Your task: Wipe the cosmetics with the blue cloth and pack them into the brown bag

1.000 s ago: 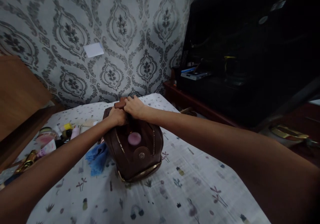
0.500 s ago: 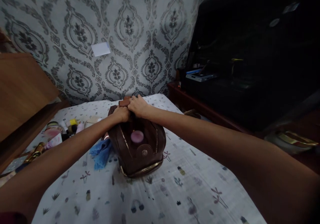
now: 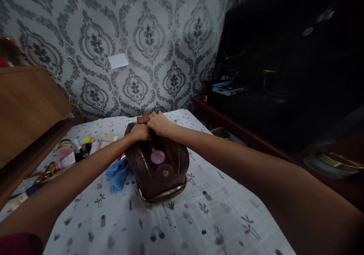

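A dark brown leather bag [image 3: 159, 188] stands on the patterned white sheet with its zipped top open. In its mouth shows a round pinkish-purple puff or brush head [image 3: 157, 157]. My left hand [image 3: 141, 132] is closed at the bag's far left edge, its fingertips hidden from me. Beside it, my right hand [image 3: 159, 124], with a ring on one finger, curls over the far rim. A lighter brown strap or handle [image 3: 143, 118] sticks up just behind both hands. A crumpled blue cloth [image 3: 117, 175] lies against the bag's left side.
Several cosmetics, among them a pink tube [image 3: 94, 146] and a gold bottle [image 3: 49, 171], lie along the left beyond my forearm. A wooden panel [image 3: 31, 111] borders the bed there. On the right, a large black screen [image 3: 278, 65] stands on a dark red cabinet [image 3: 227, 118].
The whole view has shifted slightly, so things appear a little further right. Both hands stay on the bag's far rim, with barely any movement.
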{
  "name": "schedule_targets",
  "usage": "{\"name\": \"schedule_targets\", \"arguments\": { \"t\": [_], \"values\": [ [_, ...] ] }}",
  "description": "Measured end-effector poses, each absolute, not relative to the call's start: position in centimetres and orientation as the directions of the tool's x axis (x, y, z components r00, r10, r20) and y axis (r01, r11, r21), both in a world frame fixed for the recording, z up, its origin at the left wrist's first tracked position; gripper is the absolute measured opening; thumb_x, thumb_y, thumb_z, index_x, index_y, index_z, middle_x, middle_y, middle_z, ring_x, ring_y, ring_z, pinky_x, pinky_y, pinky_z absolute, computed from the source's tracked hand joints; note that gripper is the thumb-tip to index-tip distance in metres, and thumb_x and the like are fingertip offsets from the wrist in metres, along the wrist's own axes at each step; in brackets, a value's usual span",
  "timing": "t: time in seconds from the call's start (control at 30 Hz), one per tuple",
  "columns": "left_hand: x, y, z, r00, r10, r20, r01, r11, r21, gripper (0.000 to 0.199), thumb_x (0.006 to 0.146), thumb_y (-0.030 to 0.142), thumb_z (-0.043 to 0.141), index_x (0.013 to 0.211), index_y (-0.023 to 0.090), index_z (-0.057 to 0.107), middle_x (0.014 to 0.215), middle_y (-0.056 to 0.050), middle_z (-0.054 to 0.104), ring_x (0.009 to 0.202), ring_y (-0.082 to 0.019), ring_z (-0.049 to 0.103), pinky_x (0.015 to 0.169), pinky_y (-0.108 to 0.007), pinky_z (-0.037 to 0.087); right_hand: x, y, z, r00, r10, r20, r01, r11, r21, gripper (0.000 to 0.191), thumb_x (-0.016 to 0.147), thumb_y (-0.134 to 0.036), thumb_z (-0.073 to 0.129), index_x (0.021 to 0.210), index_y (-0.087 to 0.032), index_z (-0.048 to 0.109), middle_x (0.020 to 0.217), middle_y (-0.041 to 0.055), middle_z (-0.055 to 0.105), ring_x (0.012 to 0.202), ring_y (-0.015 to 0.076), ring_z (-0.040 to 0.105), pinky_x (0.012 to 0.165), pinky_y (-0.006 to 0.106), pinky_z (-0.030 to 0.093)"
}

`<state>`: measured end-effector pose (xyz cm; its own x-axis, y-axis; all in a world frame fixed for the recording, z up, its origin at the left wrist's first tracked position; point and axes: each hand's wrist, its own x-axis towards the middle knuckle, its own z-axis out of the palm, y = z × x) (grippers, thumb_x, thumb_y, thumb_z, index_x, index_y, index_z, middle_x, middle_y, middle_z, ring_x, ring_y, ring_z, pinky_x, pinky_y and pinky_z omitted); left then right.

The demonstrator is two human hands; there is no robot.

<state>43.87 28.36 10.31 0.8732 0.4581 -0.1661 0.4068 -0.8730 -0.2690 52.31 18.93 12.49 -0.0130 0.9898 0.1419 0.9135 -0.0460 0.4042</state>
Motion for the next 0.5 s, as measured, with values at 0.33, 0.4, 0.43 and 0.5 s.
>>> {"name": "schedule_targets", "arguments": {
  "t": [0.33,0.4,0.43,0.5],
  "values": [
    [44.32,27.93,10.27,0.865,0.478,-0.152,0.424,-0.859,-0.287,0.047,0.078,0.048,0.069,0.119,0.026,0.07,0.122,-0.011,0.072,0.118,-0.031,0.063,0.108,-0.046,0.042,52.37,18.7,12.79,-0.001,0.994,0.108,0.919,-0.042,0.393,0.024,0.087,-0.018,0.063,0.109,-0.012,0.07,0.123,0.0184,0.066,0.114,0.029,0.057,0.091,0.041,0.048],
    [44.17,27.85,10.35,0.867,0.477,-0.143,0.424,-0.859,-0.288,0.05,0.078,0.048,0.069,0.122,0.025,0.068,0.124,-0.012,0.071,0.119,-0.031,0.063,0.106,-0.044,0.044,52.34,18.7,12.89,0.0,0.994,0.107,0.921,-0.042,0.388,0.023,0.087,-0.019,0.064,0.108,-0.012,0.071,0.123,0.0184,0.066,0.114,0.029,0.057,0.091,0.041,0.049],
    [44.07,27.78,10.41,0.868,0.476,-0.139,0.425,-0.858,-0.289,0.05,0.079,0.048,0.069,0.123,0.024,0.068,0.124,-0.013,0.07,0.118,-0.032,0.064,0.104,-0.043,0.046,52.34,18.7,12.94,0.003,0.994,0.11,0.922,-0.046,0.386,0.024,0.087,-0.019,0.064,0.108,-0.012,0.071,0.122,0.0187,0.065,0.115,0.0292,0.057,0.091,0.041,0.049],
    [43.89,27.61,10.54,0.868,0.478,-0.135,0.426,-0.857,-0.291,0.049,0.079,0.048,0.069,0.121,0.021,0.069,0.124,-0.015,0.07,0.116,-0.033,0.064,0.101,-0.042,0.049,52.37,18.71,13.04,0.015,0.993,0.118,0.922,-0.06,0.382,0.024,0.088,-0.017,0.062,0.109,-0.012,0.071,0.122,0.0196,0.065,0.115,0.0296,0.057,0.09,0.04,0.05]
  ]
}}
